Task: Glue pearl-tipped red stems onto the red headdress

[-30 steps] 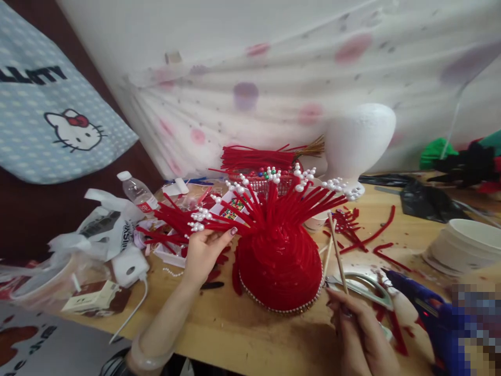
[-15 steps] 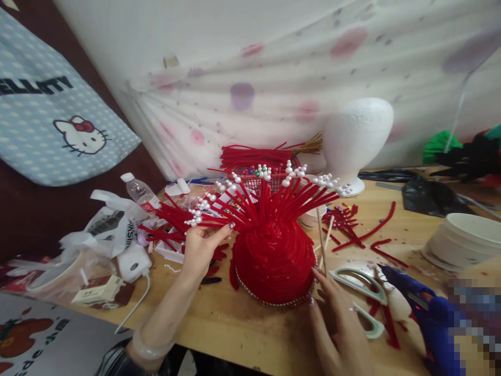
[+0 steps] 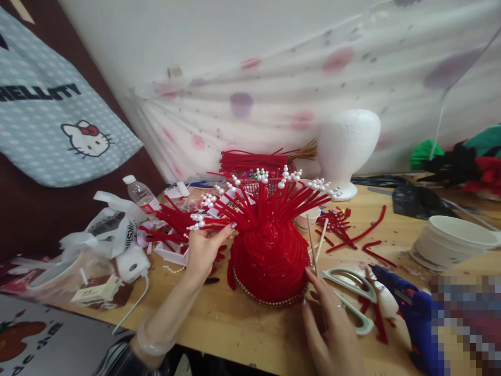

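A red domed headpiece (image 3: pixel 270 263) stands on the table, edged with a string of small beads. A fan of red fuzzy stems (image 3: pixel 270 206) rises from its top, tipped with white pearl clusters (image 3: pixel 287 177). My left hand (image 3: pixel 203 248) pinches a pearl-tipped red chenille stem at the fan's left end between thumb and fingers. At the lower right rim, my right hand (image 3: pixel 331 324) has thumb and index fingertips against the headpiece, the beaded edge between them. A thin wooden stick (image 3: pixel 312 243) passes behind the index finger; whether that hand also holds it, I cannot tell.
Scissors (image 3: pixel 352 284) and a blue glue gun (image 3: pixel 407 308) lie at right, near a white tub (image 3: pixel 450 240). Behind stand a white foam head (image 3: pixel 348 146) and a red basket (image 3: pixel 256 185). A bottle (image 3: pixel 143 196) and plastic bags (image 3: pixel 113 219) crowd the left.
The view has shifted slightly, moving the right-side things left and the background down. Both hands keep nearly the same places at the headpiece.
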Tool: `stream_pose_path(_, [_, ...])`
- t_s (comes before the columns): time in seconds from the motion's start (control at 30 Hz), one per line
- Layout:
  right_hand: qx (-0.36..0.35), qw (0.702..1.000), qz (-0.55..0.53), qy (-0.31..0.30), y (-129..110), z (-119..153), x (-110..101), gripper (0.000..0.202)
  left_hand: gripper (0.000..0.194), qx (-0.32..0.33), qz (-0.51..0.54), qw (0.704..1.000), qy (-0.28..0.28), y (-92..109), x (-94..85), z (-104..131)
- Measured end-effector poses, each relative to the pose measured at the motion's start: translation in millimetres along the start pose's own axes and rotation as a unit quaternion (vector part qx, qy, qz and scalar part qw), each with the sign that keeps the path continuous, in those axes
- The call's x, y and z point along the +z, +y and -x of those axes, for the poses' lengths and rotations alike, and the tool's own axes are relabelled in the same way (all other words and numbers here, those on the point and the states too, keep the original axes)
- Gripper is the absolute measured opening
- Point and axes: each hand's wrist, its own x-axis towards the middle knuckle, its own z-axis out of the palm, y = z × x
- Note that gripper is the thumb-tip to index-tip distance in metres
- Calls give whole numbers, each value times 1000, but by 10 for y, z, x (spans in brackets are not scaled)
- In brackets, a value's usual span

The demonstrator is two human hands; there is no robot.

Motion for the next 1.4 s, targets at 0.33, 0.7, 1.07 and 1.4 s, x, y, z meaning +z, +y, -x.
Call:
stream_pose_path(0.33, [37, 998, -43, -32, 76, 53, 21, 47, 21, 27, -171, 981, -89, 157, -302, -119])
stream_pose_path(0.7, [15, 998, -53, -31, 231, 77, 73, 48, 29, 12, -163, 973, -161, 213, -161, -326])
stream_pose_path(1.07, [1, 998, -59, -32, 325, 117, 123, 51, 21, 19, -166, 955, -247, 367, 22, -428])
stream_pose_path(1.4, [-37, 999, -11, 6, 141, 56, 72, 57, 18, 72, -232, 937, -251, 519, 160, -434])
